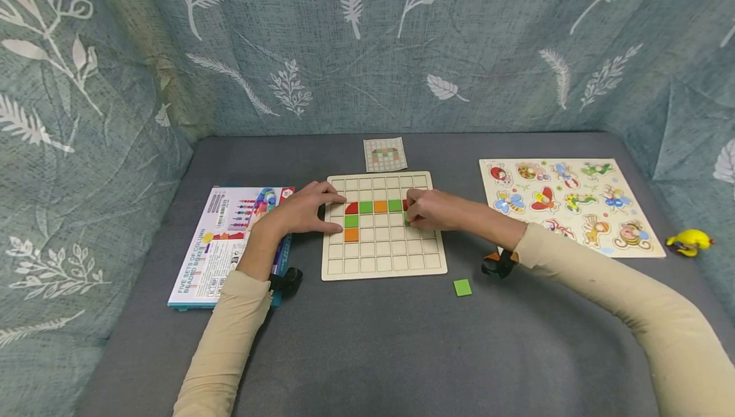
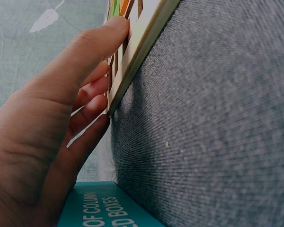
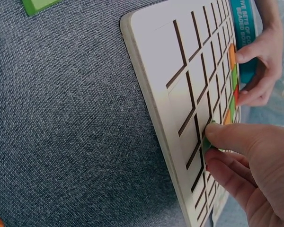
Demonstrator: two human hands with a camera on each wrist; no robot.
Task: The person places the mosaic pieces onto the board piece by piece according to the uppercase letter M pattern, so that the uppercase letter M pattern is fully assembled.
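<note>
A loose green tile (image 1: 462, 287) lies nearest on the grey bench (image 1: 367, 340). Beyond it, the wooden grid board (image 1: 383, 257) is steadied at its left edge by the left hand (image 1: 304, 210), fingers spread flat. A green tile (image 3: 209, 142) is pinched in the right hand (image 1: 436, 210) over a right-side cell; placing is judged underway, and seating it squarely is called for next. Farthest lies the pattern card (image 1: 385, 154).

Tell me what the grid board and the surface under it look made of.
The grid board looks like pale unfinished wood or plywood: matte, with dark cut lines and a thick light edge in the right wrist view. The table cover looks like grey woven fabric, its weave plain in both wrist views.
</note>
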